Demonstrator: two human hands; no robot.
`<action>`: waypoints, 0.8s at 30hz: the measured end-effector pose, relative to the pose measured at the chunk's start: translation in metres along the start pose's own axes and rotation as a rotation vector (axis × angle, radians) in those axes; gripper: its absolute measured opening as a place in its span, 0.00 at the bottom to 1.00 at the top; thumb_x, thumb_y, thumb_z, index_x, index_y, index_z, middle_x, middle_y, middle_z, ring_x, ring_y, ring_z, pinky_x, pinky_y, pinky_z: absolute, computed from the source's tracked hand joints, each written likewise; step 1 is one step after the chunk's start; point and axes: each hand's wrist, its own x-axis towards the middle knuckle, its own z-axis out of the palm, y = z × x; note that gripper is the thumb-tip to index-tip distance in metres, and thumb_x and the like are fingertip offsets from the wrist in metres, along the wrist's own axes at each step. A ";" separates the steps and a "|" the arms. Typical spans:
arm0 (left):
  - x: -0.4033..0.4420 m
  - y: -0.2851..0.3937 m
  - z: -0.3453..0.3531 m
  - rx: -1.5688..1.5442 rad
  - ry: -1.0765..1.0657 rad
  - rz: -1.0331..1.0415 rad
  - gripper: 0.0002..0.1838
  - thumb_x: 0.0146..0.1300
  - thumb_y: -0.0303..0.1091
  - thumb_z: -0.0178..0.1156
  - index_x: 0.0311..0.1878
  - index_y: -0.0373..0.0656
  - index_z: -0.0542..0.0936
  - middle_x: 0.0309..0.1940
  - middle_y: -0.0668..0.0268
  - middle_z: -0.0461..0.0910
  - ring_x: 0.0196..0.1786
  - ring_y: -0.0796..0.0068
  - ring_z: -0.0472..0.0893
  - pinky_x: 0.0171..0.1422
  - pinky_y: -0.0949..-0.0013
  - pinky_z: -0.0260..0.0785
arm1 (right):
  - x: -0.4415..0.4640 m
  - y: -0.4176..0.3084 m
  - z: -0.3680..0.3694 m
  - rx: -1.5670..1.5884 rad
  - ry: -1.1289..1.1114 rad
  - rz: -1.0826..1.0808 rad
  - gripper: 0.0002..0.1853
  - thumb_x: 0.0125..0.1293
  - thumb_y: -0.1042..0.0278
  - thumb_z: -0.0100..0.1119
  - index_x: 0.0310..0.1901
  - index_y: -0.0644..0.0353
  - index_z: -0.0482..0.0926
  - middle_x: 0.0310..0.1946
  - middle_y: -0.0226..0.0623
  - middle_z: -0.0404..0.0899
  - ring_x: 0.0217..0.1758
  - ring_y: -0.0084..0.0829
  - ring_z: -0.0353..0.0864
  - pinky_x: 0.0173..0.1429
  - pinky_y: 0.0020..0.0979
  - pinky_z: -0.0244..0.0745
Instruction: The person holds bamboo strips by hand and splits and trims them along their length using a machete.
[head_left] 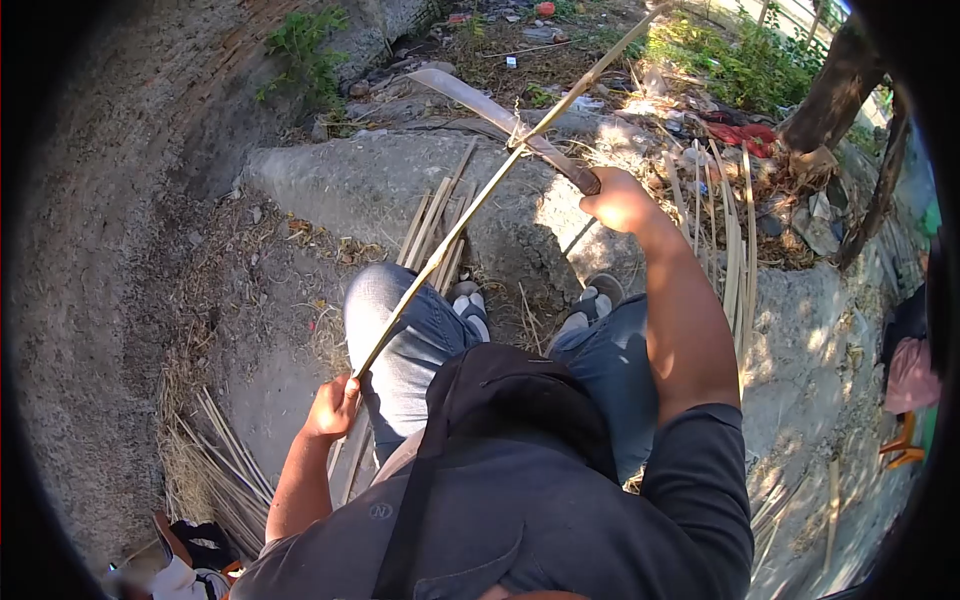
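Observation:
My left hand is closed round the lower end of a long bamboo strip, beside my left knee. The strip slants up and away to the right, past the top of the view. My right hand grips the dark handle of a machete, held out in front of me with its broad blade pointing up and left. Blade and strip cross near the middle of the blade, where curled shavings cling to the strip. Whether the edge is cutting into the strip I cannot tell.
Split bamboo strips lie between my legs, on the right and at the lower left. A rough wall rises on the left. A tree trunk and red cloth are at upper right.

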 end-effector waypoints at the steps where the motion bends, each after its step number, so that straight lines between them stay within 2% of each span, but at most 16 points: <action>1: 0.000 0.001 -0.001 0.015 -0.012 -0.010 0.28 0.83 0.52 0.46 0.35 0.35 0.76 0.21 0.59 0.73 0.27 0.67 0.72 0.36 0.59 0.67 | -0.003 0.000 0.001 0.004 0.012 -0.019 0.14 0.57 0.62 0.63 0.44 0.57 0.83 0.36 0.51 0.86 0.43 0.55 0.85 0.48 0.51 0.77; 2: 0.000 0.002 -0.001 0.029 -0.020 -0.016 0.28 0.83 0.53 0.46 0.35 0.36 0.76 0.21 0.58 0.73 0.27 0.67 0.73 0.36 0.58 0.69 | -0.013 0.001 0.003 -0.054 0.182 -0.039 0.14 0.57 0.61 0.64 0.43 0.58 0.83 0.35 0.52 0.85 0.43 0.54 0.86 0.47 0.50 0.78; 4: 0.001 0.004 0.001 0.018 -0.010 0.005 0.29 0.83 0.53 0.46 0.35 0.35 0.76 0.21 0.58 0.74 0.27 0.66 0.73 0.36 0.58 0.68 | -0.016 -0.003 0.000 -0.230 0.273 -0.153 0.13 0.57 0.62 0.64 0.41 0.57 0.82 0.34 0.50 0.85 0.42 0.53 0.86 0.48 0.51 0.79; 7: 0.003 0.011 0.002 0.002 0.012 0.037 0.27 0.83 0.50 0.46 0.33 0.35 0.74 0.19 0.60 0.72 0.26 0.69 0.70 0.34 0.59 0.65 | -0.021 -0.024 0.012 -0.335 0.199 -0.256 0.11 0.62 0.60 0.62 0.43 0.52 0.84 0.33 0.44 0.87 0.40 0.53 0.88 0.46 0.52 0.82; 10: 0.003 0.011 0.003 0.010 0.020 0.036 0.26 0.83 0.48 0.46 0.33 0.35 0.74 0.19 0.61 0.71 0.25 0.70 0.69 0.33 0.60 0.63 | -0.036 -0.059 0.019 -0.520 0.019 -0.463 0.06 0.62 0.61 0.62 0.38 0.49 0.84 0.29 0.39 0.87 0.39 0.44 0.89 0.50 0.44 0.78; 12: 0.004 0.005 0.004 0.040 0.040 0.048 0.26 0.83 0.48 0.46 0.34 0.35 0.74 0.19 0.60 0.71 0.25 0.69 0.70 0.34 0.60 0.64 | -0.032 -0.060 0.037 -0.506 0.120 -0.659 0.05 0.57 0.63 0.65 0.34 0.49 0.80 0.25 0.34 0.84 0.35 0.43 0.86 0.48 0.42 0.76; 14: 0.003 -0.006 0.008 0.082 0.070 0.077 0.26 0.83 0.48 0.47 0.34 0.34 0.75 0.19 0.59 0.71 0.26 0.68 0.70 0.34 0.60 0.64 | -0.026 -0.051 0.030 -0.447 0.241 -0.710 0.05 0.56 0.64 0.66 0.33 0.49 0.79 0.23 0.35 0.83 0.32 0.44 0.85 0.46 0.43 0.75; 15: 0.002 -0.009 0.009 0.079 0.064 0.014 0.29 0.82 0.54 0.48 0.35 0.35 0.76 0.24 0.49 0.76 0.29 0.50 0.78 0.39 0.54 0.70 | -0.015 -0.035 0.024 -0.424 0.278 -0.600 0.06 0.56 0.63 0.66 0.35 0.49 0.80 0.25 0.37 0.84 0.34 0.46 0.86 0.47 0.45 0.77; 16: 0.001 -0.010 0.010 0.070 0.064 0.016 0.29 0.82 0.54 0.47 0.35 0.35 0.76 0.24 0.49 0.76 0.29 0.51 0.78 0.38 0.54 0.70 | -0.002 -0.015 0.017 -0.405 0.315 -0.490 0.07 0.56 0.63 0.67 0.36 0.50 0.81 0.27 0.39 0.85 0.37 0.47 0.86 0.49 0.47 0.78; 18: 0.002 -0.008 0.011 0.048 0.068 0.028 0.29 0.82 0.55 0.47 0.35 0.35 0.76 0.24 0.49 0.76 0.29 0.51 0.78 0.38 0.54 0.70 | 0.009 0.008 0.000 -0.121 0.348 -0.018 0.12 0.57 0.61 0.68 0.42 0.51 0.83 0.33 0.45 0.87 0.44 0.51 0.87 0.54 0.50 0.80; 20: 0.008 -0.004 0.004 0.064 0.042 0.050 0.27 0.82 0.51 0.48 0.36 0.35 0.75 0.21 0.56 0.72 0.28 0.62 0.73 0.36 0.58 0.67 | 0.005 0.013 -0.005 -0.184 0.269 0.129 0.15 0.62 0.57 0.64 0.50 0.48 0.84 0.45 0.42 0.89 0.51 0.49 0.87 0.59 0.47 0.80; 21: 0.008 -0.001 0.002 0.071 0.024 0.056 0.25 0.82 0.50 0.48 0.36 0.35 0.75 0.20 0.60 0.71 0.27 0.68 0.70 0.36 0.60 0.65 | 0.000 0.011 -0.008 -0.186 0.248 0.123 0.18 0.62 0.55 0.64 0.53 0.47 0.84 0.47 0.44 0.88 0.53 0.49 0.87 0.59 0.47 0.81; 24: 0.006 0.003 -0.006 -0.057 -0.053 0.015 0.26 0.83 0.50 0.46 0.35 0.36 0.75 0.20 0.64 0.71 0.26 0.67 0.69 0.36 0.62 0.65 | -0.007 0.004 -0.015 -0.191 0.240 0.143 0.21 0.62 0.55 0.64 0.56 0.46 0.84 0.47 0.45 0.88 0.53 0.49 0.87 0.59 0.48 0.81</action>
